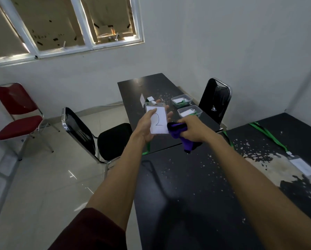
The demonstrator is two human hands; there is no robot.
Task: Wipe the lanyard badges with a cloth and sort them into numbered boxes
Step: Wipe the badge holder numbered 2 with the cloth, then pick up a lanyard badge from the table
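My left hand [147, 123] holds up a clear badge holder [158, 121] with a white card marked "2"; the thumb lies across its front and the fingers reach round its back. A green lanyard [148, 147] hangs down from it. My right hand [192, 129] grips a purple cloth [178, 133] bunched against the badge's lower right corner. Two clear plastic boxes stand on the far table: the nearer box [190, 111] and the farther box [181, 101], each holding white cards. Another badge [303, 166] with a green lanyard [267, 136] lies on the right table.
Black tables [187, 177] with worn, flaking tops fill the middle and right. A black chair [97, 139] stands left of the tables, a second black chair [215, 100] behind the boxes and a red chair [16, 112] at far left. Small white items [151, 100] lie beyond the badge.
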